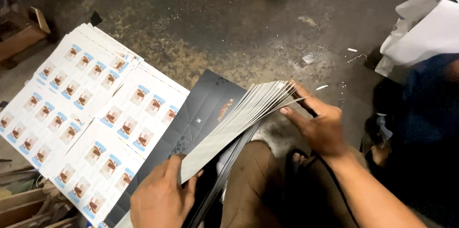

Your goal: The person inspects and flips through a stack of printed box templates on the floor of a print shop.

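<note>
Between the two hands, a fanned stack of sheets (239, 118) is held at both ends. The left hand (160, 197) grips the near end: its thumb lies flat on the top sheet, and the remaining fingers are curled under the stack, pinching it from below. The right hand (320, 127) holds the far end: its fingers (292, 114) are pressed together and extended along the fanned edges, with the thumb above, so the sheet ends splay out between them.

The long axis of the stack runs from about 7 o'clock at the left hand to about 2 o'clock at the right hand. The stack lies toward 2 o'clock from the left fingers and toward 8 o'clock from the right fingers. Both hands are in contact; the left hand carries the compact end, the right hand the spread end.

The sheets appear pale grey on the visible faces, thin, and stiff enough to hold a fan shape. A dark grey printed sheet (201, 113) with fold lines lies directly under the stack.

At 9 o'clock from the stack, white printed sheets (91, 118) with repeated rows of small blue and brown labels lie overlapped on the floor (229, 22), which is dark, stained concrete. A cardboard box (24, 34) sits at 10 o'clock. Crumpled white paper (420, 32) lies at 2 o'clock, above dark blue cloth (425, 99).
</note>
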